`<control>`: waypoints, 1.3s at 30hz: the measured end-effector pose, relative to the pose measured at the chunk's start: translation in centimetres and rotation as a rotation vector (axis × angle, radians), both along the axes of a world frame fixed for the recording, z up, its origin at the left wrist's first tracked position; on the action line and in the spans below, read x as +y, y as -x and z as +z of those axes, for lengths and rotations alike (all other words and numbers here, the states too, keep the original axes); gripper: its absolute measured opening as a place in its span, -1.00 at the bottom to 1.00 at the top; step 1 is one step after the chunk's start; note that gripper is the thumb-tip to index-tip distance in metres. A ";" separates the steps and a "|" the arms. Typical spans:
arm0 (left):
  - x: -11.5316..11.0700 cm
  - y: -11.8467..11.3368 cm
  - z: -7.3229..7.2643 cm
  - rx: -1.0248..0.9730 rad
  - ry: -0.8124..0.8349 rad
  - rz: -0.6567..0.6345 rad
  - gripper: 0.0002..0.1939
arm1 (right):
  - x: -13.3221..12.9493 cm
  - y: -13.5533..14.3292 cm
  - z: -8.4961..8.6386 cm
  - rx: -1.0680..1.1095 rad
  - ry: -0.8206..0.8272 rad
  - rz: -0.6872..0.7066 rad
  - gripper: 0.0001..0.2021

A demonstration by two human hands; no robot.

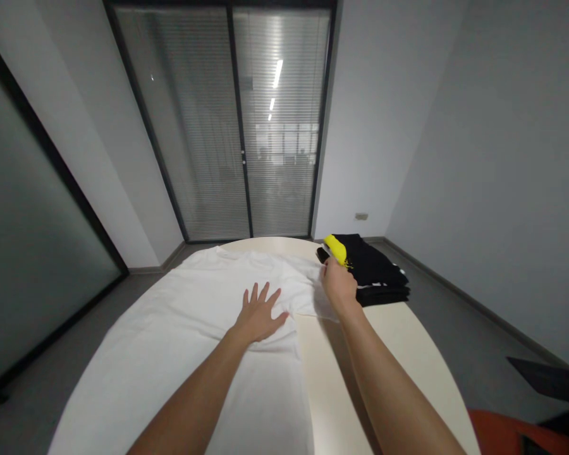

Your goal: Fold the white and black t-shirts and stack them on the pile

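One shirt (184, 322) lies spread, unfolded, on the table (408, 341); the left hand (260, 318) rests flat, fingers apart; the right hand (340, 284) curls at a sleeve (310, 297), grip unclear, beside an already folded stack (374, 262).

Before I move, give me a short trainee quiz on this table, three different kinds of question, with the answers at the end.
1. Which hand lies with its fingers spread on the white shirt?
2. What colour is the bright patch on the black folded stack? A) red B) yellow C) green
3. True or false: in the camera view, the stack lies left of the shirt.

Key: 1. The left hand. 2. B. 3. False; it lies to the right.
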State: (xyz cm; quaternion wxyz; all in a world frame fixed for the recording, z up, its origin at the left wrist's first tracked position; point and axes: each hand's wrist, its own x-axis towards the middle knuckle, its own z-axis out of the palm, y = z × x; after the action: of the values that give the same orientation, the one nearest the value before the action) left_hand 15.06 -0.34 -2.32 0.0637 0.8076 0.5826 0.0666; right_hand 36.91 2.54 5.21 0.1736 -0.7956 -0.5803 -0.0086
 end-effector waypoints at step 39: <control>-1.1 -1.3 -0.2 -0.098 0.006 -0.137 -0.14 | -0.3 -1.1 -0.2 -0.005 0.394 0.111 -0.51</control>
State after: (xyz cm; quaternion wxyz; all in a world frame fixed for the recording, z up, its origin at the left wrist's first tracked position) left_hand 16.33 -1.40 -2.52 0.0989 0.8410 0.5225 0.1000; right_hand 37.97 2.26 4.98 0.0134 -0.7808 -0.6143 0.1129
